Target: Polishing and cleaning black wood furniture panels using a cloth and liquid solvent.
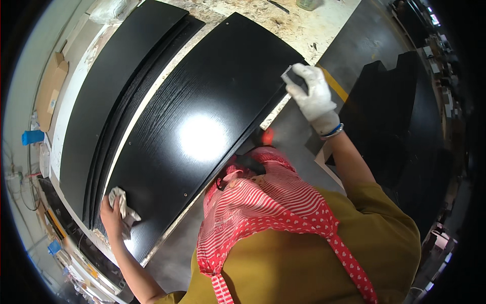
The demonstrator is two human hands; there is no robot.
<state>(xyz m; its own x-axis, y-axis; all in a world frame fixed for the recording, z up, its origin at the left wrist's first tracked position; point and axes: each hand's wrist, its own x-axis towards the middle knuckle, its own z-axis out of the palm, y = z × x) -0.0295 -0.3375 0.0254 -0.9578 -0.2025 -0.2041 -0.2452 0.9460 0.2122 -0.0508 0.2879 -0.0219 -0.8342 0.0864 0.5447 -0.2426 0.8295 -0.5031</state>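
A glossy black panel [167, 106] with wood-like grain and a bright light reflection lies in front of me. My bare left hand [112, 219] is closed around a crumpled off-white cloth [121, 205] at the panel's near left end. My right hand [315, 93], in a white glove, is at the panel's far right corner. Between its thumb and fingers is a small dark flat piece with a pale edge [287, 72]; its exact kind cannot be made out.
Beyond the panel, more black panels [119, 76] are stacked on the pale, stained worktable [324, 20]. A clear cup [306, 4] stands at the table's far side. Large black boards [390, 116] are on the right. Cardboard [52, 91] lies at the left.
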